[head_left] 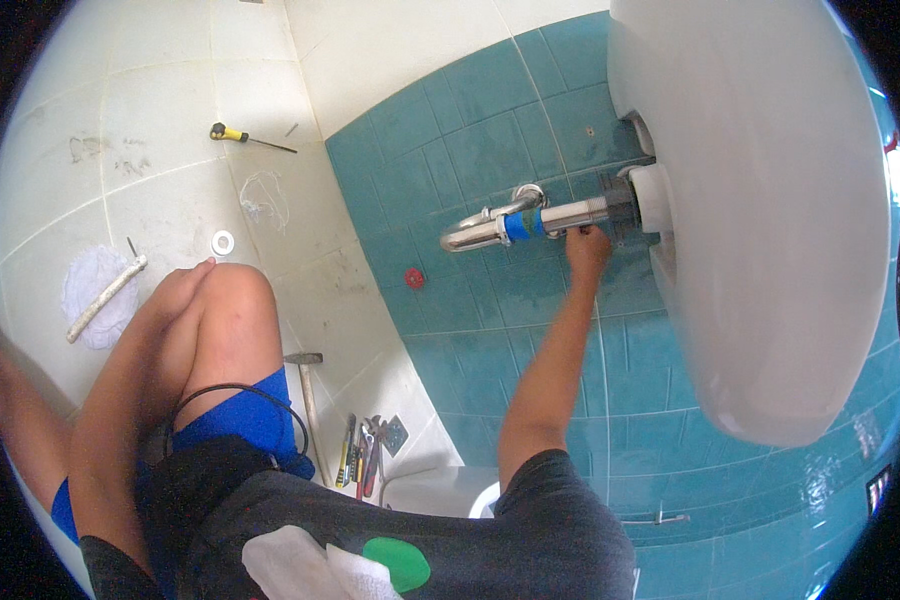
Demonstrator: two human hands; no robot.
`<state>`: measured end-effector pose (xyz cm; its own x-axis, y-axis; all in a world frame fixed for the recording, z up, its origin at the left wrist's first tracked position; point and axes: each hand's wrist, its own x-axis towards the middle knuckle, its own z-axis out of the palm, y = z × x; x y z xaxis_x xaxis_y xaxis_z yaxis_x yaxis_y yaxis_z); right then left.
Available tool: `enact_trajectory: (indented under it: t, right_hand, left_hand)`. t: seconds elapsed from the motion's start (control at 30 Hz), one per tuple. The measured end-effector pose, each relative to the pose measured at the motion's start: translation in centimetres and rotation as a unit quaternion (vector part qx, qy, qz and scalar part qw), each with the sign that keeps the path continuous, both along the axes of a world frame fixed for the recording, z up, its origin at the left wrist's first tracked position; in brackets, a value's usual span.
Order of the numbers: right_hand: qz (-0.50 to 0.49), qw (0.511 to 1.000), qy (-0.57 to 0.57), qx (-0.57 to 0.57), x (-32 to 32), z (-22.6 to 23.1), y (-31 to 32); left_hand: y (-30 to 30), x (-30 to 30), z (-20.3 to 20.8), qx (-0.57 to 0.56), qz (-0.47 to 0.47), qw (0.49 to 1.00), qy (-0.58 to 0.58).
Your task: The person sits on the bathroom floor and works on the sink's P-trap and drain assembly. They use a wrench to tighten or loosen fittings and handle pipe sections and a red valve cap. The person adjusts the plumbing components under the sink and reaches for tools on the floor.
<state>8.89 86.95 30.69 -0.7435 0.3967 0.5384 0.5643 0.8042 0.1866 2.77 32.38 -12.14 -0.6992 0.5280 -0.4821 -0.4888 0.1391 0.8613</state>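
Observation:
My right hand (588, 250) reaches up beside the metal drain pipe (568, 216) under the white washbasin (770, 220). Its fingers are curled in at the pipe's lower edge; what they grip is partly hidden. Blue tape (523, 225) wraps the pipe near a curved chrome trap (475, 234), which runs to the teal tiled wall. A dark ring nut (620, 200) sits where the pipe meets the basin. My left hand (178, 290) lies flat against my bent knee, holding nothing, with a white tape roll (223, 243) on the floor just beyond its fingertips.
A yellow-black screwdriver (232, 133) lies on the pale floor. A worn white rod (105, 300) rests across a white cloth (78, 285). Near my hip are a hammer (307, 360), several hand tools (362, 455) and a floor drain (396, 434). A red round knob (414, 278) shows against the teal tiles.

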Motion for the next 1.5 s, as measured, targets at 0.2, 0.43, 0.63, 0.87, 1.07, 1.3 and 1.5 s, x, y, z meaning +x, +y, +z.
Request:
enact_trajectory:
  t: [0.2,0.43,0.63,0.87,1.07,1.3,1.5]
  right_hand:
    - [0.059,0.995,0.066,-0.045,0.3,-0.2,3.0]
    - [-0.012,1.000,0.017,-0.012,0.5,-0.4,1.1]
    - [0.027,0.999,0.026,0.002,-1.3,-0.2,-0.1]
    - [0.023,0.999,-0.026,-0.029,1.5,1.3,2.5]
    - [0.074,0.997,0.004,0.034,-1.6,0.1,-1.4]
    - [0.028,0.995,-0.051,-0.078,0.6,1.4,-2.2]
    - [-0.110,0.988,-0.080,0.072,-1.3,0.2,1.8]
  left_hand:
    - [0.1,0.1,-0.6,0.020,0.013,1.000,0.006]
    - [-0.5,0.4,3.1,-0.006,0.006,0.999,-0.037]
    - [-0.2,0.4,-1.9,0.047,0.027,0.998,-0.014]
    - [0.0,0.1,0.4,-0.012,-0.006,1.000,0.002]
    - [-0.5,0.3,-0.5,0.007,0.011,1.000,0.003]
    - [-0.3,0.2,-1.6,-0.018,-0.001,1.000,-0.004]
    - [0.1,-0.1,-0.6,0.011,-0.001,1.000,-0.002]
